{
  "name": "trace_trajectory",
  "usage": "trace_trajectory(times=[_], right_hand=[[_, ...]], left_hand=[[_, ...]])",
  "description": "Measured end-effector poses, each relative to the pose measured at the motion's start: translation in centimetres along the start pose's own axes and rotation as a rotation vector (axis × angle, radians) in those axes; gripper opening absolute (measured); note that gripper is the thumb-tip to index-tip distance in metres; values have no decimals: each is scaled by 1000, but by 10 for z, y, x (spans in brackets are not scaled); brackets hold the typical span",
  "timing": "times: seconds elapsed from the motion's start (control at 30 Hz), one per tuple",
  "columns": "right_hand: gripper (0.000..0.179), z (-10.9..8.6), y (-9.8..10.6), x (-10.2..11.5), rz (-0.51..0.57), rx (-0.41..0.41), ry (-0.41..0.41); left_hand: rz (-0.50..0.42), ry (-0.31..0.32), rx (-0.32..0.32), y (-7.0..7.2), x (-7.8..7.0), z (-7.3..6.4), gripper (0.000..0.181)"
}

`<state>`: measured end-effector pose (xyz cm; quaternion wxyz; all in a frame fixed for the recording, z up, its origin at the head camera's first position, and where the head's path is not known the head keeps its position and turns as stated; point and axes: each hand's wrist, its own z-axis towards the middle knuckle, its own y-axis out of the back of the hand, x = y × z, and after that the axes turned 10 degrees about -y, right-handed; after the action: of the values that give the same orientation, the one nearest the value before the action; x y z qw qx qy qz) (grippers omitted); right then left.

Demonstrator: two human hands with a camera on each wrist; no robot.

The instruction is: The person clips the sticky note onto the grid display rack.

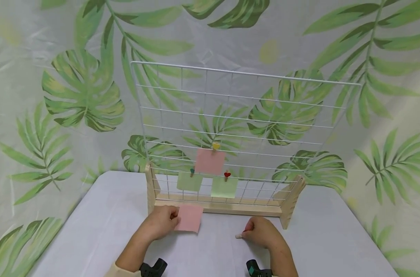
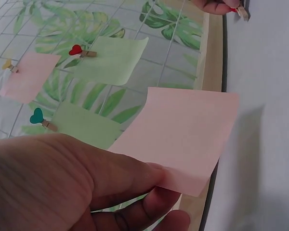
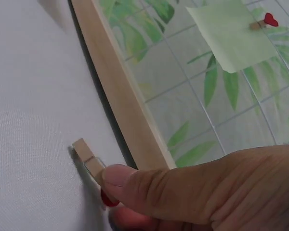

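Note:
My left hand (image 1: 162, 223) pinches a pink paper square (image 1: 189, 218) at its left edge, thumb on its face. The square stands in front of the wooden base of a white wire grid rack (image 1: 251, 154). To the right, my right hand (image 1: 263, 232) pinches a small wooden clothespin (image 3: 89, 159) with a red piece at its end, low over the white table. On the grid, a yellow-heart clothespin (image 1: 215, 146) holds another pink square (image 1: 210, 161). Below it, a teal-heart clothespin (image 2: 42, 119) and a red-heart clothespin (image 3: 265, 22) hold green squares (image 1: 189, 182).
The rack's wooden base (image 1: 223, 208) runs across the white table (image 1: 102, 215), with an upright wooden foot at each end. A leaf-patterned curtain (image 1: 203, 38) hangs behind the rack and along both sides.

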<state>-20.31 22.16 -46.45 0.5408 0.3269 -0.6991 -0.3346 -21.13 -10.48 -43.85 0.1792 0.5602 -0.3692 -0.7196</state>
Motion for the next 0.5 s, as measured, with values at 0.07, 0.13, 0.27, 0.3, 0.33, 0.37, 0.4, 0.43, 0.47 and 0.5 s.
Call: trace_trajectory(times=[0.07, 0.13, 0.27, 0.3, 0.33, 0.37, 0.4, 0.43, 0.47, 0.5], right_hand=[[20, 0, 0, 1, -1, -10, 12], [18, 0, -1, 2, -5, -18, 19], [13, 0, 1, 3, -1, -20, 23], [11, 0, 1, 3, -1, -20, 22], [10, 0, 2, 3, -4, -19, 20], [9, 0, 3, 3, -8, -17, 21], [8, 0, 3, 3, -14, -15, 20], [8, 0, 4, 3, -16, -10, 16], [8, 0, 4, 2, -21, -7, 16], [8, -1, 5, 2, -21, 0, 12]], left_hand=[[-2, 4, 11, 0, -1, 0, 19], [-2, 9, 20, -1, -1, 0, 14], [-7, 4, 27, -2, -3, 0, 12], [-7, 2, 28, -2, -3, 0, 13], [-7, -1, 29, -2, -3, 0, 14], [-6, -5, 28, -3, -3, 0, 15], [-7, -7, 28, -3, -3, 0, 15], [-6, -10, 28, -4, -3, -1, 14], [-3, -14, 28, -4, -3, -1, 14], [-2, -18, 28, -5, -3, -1, 14]])
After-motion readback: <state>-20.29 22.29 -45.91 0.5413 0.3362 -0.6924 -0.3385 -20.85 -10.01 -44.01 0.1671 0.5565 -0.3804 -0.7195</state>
